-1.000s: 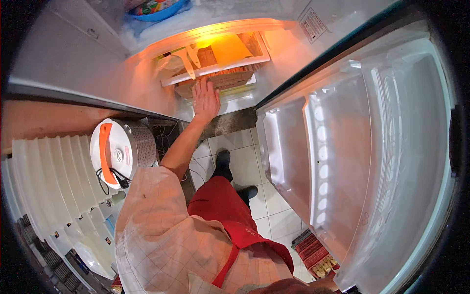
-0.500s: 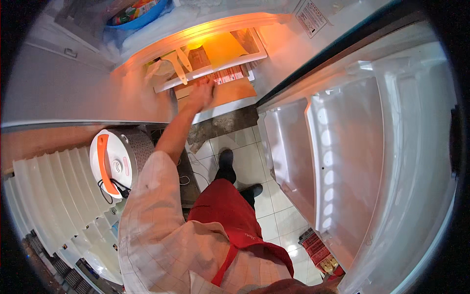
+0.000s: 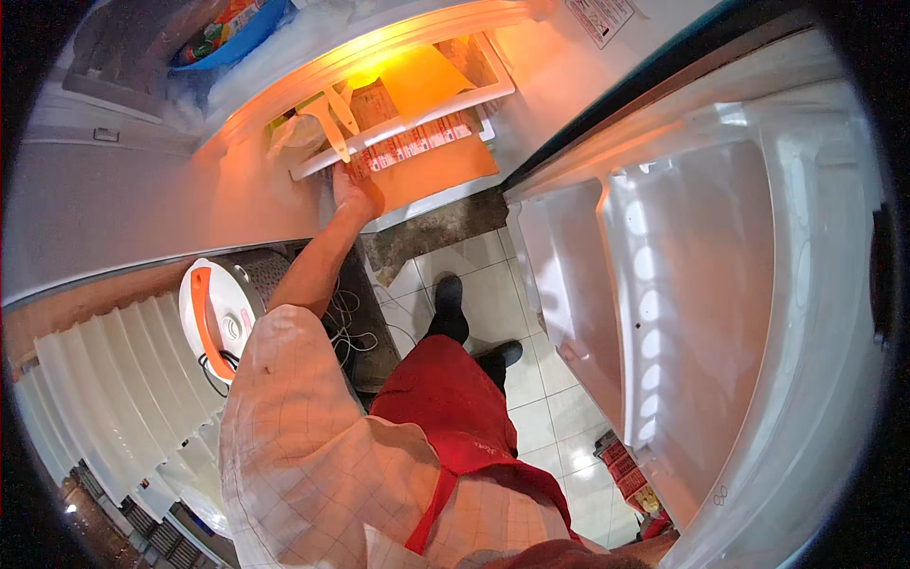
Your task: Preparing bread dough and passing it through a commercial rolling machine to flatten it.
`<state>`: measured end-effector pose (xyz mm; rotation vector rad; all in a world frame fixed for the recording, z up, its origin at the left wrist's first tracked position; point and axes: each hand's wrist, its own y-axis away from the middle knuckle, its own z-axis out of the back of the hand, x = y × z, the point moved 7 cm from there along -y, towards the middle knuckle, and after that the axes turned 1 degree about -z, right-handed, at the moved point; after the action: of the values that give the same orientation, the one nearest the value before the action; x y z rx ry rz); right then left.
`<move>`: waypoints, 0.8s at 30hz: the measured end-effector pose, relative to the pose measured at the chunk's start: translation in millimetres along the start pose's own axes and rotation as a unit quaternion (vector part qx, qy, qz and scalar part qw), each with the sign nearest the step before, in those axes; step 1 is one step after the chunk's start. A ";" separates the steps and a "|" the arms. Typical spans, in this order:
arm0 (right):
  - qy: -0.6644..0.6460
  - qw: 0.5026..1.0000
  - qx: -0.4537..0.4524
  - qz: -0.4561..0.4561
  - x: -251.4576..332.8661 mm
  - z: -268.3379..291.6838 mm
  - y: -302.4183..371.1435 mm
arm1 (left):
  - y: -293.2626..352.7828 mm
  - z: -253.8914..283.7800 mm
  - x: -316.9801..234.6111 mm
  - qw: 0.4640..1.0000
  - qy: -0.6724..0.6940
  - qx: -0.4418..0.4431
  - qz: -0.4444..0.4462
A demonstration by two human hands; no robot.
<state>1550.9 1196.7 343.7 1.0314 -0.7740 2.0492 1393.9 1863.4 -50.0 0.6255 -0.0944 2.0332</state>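
Observation:
My left hand (image 3: 354, 197) reaches into the lit lower part of an open fridge. Its fingertips go up under the white front rim of a clear shelf tray (image 3: 417, 119) and are hidden there. They lie beside the left end of a row of red-and-white printed packs (image 3: 419, 143), above a brown cardboard panel (image 3: 436, 174). Pale yellow spatula-like pieces (image 3: 329, 123) hang over the tray's rim near the hand. At the lower right, part of my right forearm (image 3: 649, 552) shows by the fridge door; its hand and fingers are hidden. A red printed package (image 3: 626, 474) is close by.
The open fridge door (image 3: 701, 303) with clear shelves stands along my right. A frosted compartment above holds a blue bowl (image 3: 232, 52). At the left are a white-lidded appliance (image 3: 220, 318) with an orange handle and ribbed pale panels (image 3: 142, 370). Loose white cables (image 3: 351, 322) lie by my feet.
My left hand has moved left along the row of packs, and its fingers now reach under the tray rim. More of the packs shows. The view has shifted slightly.

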 end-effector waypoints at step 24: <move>0.121 0.991 -0.056 0.015 -33.0 -19.3 -25.0 | -149.2 -29.7 -68.9 0.805 0.587 0.086 0.026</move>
<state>1577.1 1215.0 311.0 0.6968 -0.7695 2.0829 1533.5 1896.9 -135.4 -0.6231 0.8185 2.1523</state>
